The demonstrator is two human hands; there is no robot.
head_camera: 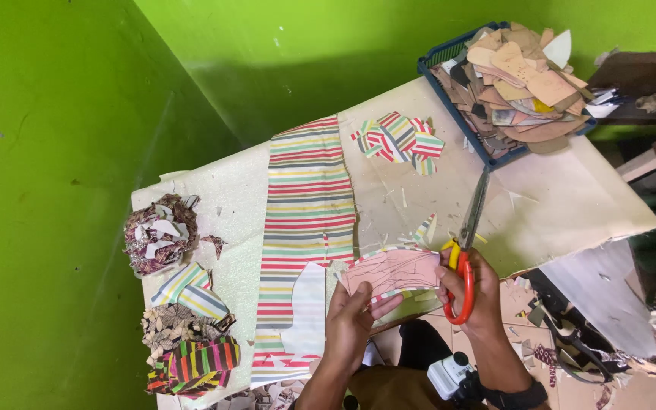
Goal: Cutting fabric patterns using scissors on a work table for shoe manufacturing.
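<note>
My left hand [352,317] pinches a pink cardboard pattern [392,272] together with a piece of striped fabric underneath it, just above the table's near edge. My right hand [474,292] grips red-handled scissors [465,250], whose long blades point away toward the far side of the table. The scissors sit right beside the pattern's right end. A long strip of striped fabric [309,197] lies along the table to the left, with a curved shape cut out near its lower end.
A blue basket [449,99] heaped with cardboard patterns stands at the far right corner. Cut striped pieces [400,139] lie near it. Piles of fabric scraps [162,232] and folded pieces [191,357] line the left edge. Green walls surround the table [556,205].
</note>
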